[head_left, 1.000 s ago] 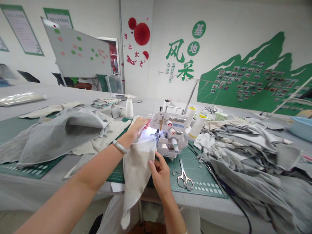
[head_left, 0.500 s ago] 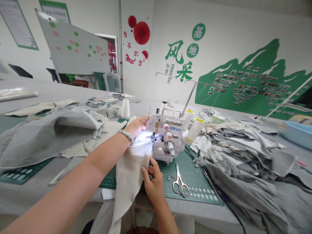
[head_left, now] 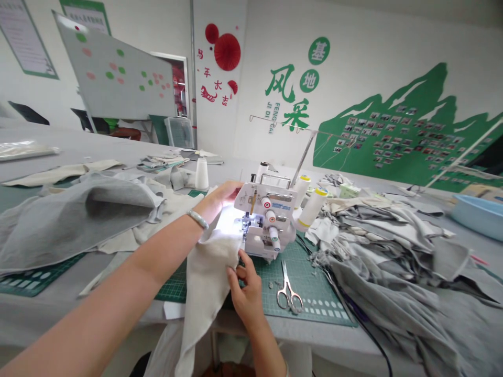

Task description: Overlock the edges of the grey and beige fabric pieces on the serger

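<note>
A small white overlock sewing machine [head_left: 271,220] stands on a green cutting mat [head_left: 314,285], its lamp lighting the needle area. A beige cloth piece [head_left: 206,283] runs under the presser foot and hangs over the table's front edge. My left hand [head_left: 218,199], with a pale bangle on the wrist, rests flat on the cloth just left of the needle. My right hand [head_left: 245,290] pinches the cloth's right edge in front of the machine.
Scissors [head_left: 288,293] lie on the mat right of my right hand. A heap of grey fabric [head_left: 396,256] fills the right side; more grey and beige pieces [head_left: 86,212] lie left. A thread cone [head_left: 201,174] stands behind, a blue basin [head_left: 477,212] far right.
The view has shifted a little. My left hand has slid slightly further back beside the machine, and my right hand stays on the cloth's edge.
</note>
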{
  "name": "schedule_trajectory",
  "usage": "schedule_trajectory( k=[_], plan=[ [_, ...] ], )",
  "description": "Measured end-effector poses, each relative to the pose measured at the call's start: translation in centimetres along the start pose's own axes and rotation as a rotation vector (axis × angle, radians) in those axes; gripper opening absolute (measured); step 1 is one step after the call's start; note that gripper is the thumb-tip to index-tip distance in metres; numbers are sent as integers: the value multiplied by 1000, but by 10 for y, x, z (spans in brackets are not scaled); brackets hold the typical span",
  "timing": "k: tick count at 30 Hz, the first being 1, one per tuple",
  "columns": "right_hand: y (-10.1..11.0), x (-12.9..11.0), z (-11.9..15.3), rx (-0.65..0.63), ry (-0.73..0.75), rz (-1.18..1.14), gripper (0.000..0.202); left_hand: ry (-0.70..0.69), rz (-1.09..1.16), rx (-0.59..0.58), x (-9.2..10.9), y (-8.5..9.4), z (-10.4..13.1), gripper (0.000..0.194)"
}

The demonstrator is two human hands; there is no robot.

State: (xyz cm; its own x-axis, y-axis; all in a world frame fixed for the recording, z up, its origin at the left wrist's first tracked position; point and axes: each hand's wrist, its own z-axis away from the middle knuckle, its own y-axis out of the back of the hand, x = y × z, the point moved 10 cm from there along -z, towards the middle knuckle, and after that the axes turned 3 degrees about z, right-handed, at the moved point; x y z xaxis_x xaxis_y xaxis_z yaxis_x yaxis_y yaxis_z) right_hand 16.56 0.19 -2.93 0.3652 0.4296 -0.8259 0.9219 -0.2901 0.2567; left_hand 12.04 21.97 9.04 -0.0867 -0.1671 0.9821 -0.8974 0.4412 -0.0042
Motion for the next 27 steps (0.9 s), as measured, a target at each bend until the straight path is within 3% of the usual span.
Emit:
schedule_trajectory(
  k=[3, 6, 7, 8, 9, 11, 13, 20, 27],
  plan=[
    [-1, 0, 1, -6, 7, 5, 42, -22, -56, 120, 8, 16, 33, 23],
    [-2, 2, 1, -18, -5, 0, 43, -135, -168, 335, 21, 33, 89, 15],
    [-2, 2, 1, -25, -13, -8, 43, -233, -328, 402, 31, 33, 111, 14],
    [-3, 3, 1, -30, -21, -18, 44, -312, -489, 382, 38, 23, 129, 15],
    [-3, 3, 1, -33, -27, -28, 44, -380, -601, 281, 38, 7, 143, 16],
    [-1, 2, 3, -24, -31, -47, 45, -467, -769, 51, 30, -26, 164, 20],
    [1, 1, 6, -7, -42, -68, 45, -503, -863, -86, 18, -42, 178, 24],
    [-9, 2, 37, -75, -198, -252, 38, -509, -1042, -231, 9, -48, 187, 28],
    [-12, 0, 52, -116, -266, -372, 38, -499, -1064, -237, 9, -47, 194, 30]
  ],
)
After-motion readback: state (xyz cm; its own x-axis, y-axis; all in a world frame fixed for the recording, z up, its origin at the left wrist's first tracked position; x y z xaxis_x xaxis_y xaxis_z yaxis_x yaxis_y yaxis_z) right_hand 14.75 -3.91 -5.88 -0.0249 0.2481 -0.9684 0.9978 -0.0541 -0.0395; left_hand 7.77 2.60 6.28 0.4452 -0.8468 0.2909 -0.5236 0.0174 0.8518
